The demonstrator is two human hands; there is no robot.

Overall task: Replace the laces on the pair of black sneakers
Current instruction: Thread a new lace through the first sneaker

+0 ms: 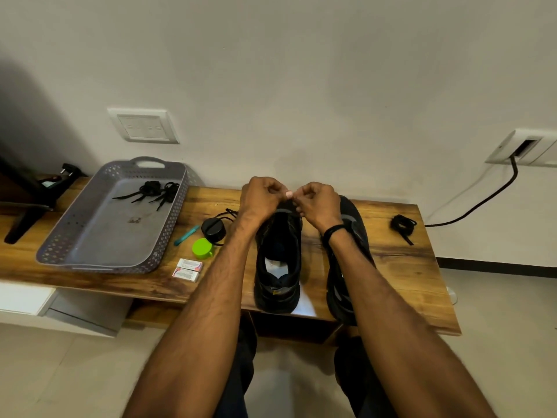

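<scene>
1. One wooden bench (391, 263) spans the view in front of you, set against the wall.
2. One grey tray (99, 239) sits on it at 9 o'clock from the shoes. A bundle of loose laces (156, 190) lies at its 12 o'clock end.
3. Two black shoes stand side by side near the bench's middle, toes toward 12 o'clock. The left sneaker (278, 260) is in plain sight. The right sneaker (354, 221), at its 3 o'clock, is partly hidden under your right forearm.
4. Your left hand (262, 197) and right hand (316, 203) meet over the left sneaker's toe, at its 12 o'clock. Both have their fingers tightly curled, fingertips almost touching, and they appear to pinch a black lace (229, 213). It is mostly hidden, and its loose part shows at 9 o'clock from your left wrist.
5. A coiled lace (402, 225) lies at 3 o'clock from the right sneaker's toe, well apart from it.
6. Between tray and left sneaker lie a black round lid (213, 230), a green cap (202, 248), a teal pen (187, 235) and two small white boxes (187, 269).
</scene>
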